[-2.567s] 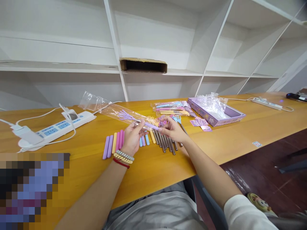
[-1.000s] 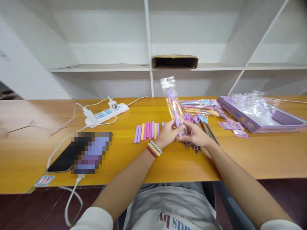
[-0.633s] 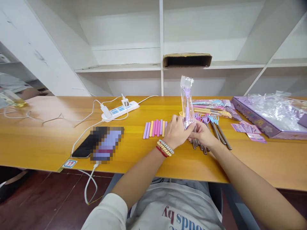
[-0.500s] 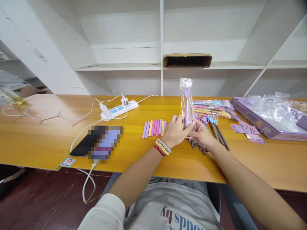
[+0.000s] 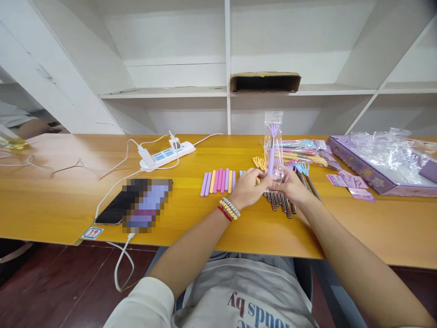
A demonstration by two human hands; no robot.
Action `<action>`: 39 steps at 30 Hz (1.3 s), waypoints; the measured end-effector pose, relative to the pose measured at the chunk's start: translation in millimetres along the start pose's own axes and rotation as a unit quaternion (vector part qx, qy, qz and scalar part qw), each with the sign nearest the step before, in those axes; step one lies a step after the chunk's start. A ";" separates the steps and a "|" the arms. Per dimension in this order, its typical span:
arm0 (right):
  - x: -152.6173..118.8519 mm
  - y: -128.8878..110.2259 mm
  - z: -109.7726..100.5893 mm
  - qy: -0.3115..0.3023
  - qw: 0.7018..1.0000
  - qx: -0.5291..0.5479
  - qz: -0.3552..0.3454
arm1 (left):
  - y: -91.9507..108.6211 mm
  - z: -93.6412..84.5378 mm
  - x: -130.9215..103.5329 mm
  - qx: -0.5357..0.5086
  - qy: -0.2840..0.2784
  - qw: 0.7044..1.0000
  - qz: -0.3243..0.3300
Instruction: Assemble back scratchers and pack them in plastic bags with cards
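A purple back scratcher [image 5: 271, 157] stands upright inside a clear plastic bag [image 5: 274, 117], its claw end up. My left hand [image 5: 250, 187] pinches the lower left of the bag, and my right hand [image 5: 290, 186] grips its lower right side. Beneath and behind my hands lie several loose back scratchers [image 5: 280, 200] with metal rods and yellow, pink and blue claws, partly hidden. Left of them is a row of coloured handle sleeves [image 5: 218, 181] in purple, yellow and pink.
Bagged back scratchers [image 5: 303, 152] lie behind my right hand. Small printed cards [image 5: 351, 183] sit beside a purple box [image 5: 372, 175] of clear bags. To the left are a power strip [image 5: 167, 156], cables and two phones [image 5: 118, 205]. A cardboard box [image 5: 265, 82] rests on the shelf.
The bagged back scratcher and both my hands have shifted slightly to the right. More of the yellow claws shows beside the bag. The grip looks much the same.
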State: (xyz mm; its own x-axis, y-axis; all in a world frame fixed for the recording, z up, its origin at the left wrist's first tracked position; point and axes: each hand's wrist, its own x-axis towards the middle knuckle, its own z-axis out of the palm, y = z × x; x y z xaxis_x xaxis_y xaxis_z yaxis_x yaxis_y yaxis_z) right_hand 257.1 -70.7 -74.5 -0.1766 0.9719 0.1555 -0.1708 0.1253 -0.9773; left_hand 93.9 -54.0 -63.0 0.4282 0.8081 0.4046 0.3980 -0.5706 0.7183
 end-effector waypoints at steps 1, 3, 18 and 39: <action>-0.5 -1.1 0.0 -0.013 1.000 -0.002 0.002 | -2.0 -0.3 2.0 -0.037 0.005 0.999 -0.011; -1.6 -3.8 0.5 -0.049 0.999 -0.010 0.020 | -6.2 -0.7 6.2 -0.131 0.010 0.990 -0.041; 0.0 -10.7 5.4 -0.134 0.988 -0.049 0.050 | -21.5 4.7 16.3 -0.368 0.042 0.909 -0.194; 1.6 -9.1 -7.4 0.002 0.994 0.042 0.096 | -25.7 -166.4 -56.6 0.469 0.075 0.833 -0.284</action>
State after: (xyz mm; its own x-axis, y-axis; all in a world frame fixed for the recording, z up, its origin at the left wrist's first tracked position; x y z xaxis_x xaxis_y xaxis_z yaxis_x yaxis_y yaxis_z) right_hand 265.6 -68.9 -66.4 -0.2108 0.9769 -0.0337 -0.2145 -0.0798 -0.9734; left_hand -75.5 -60.7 -10.1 -0.1239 0.9556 0.2672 0.9907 0.1037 0.0884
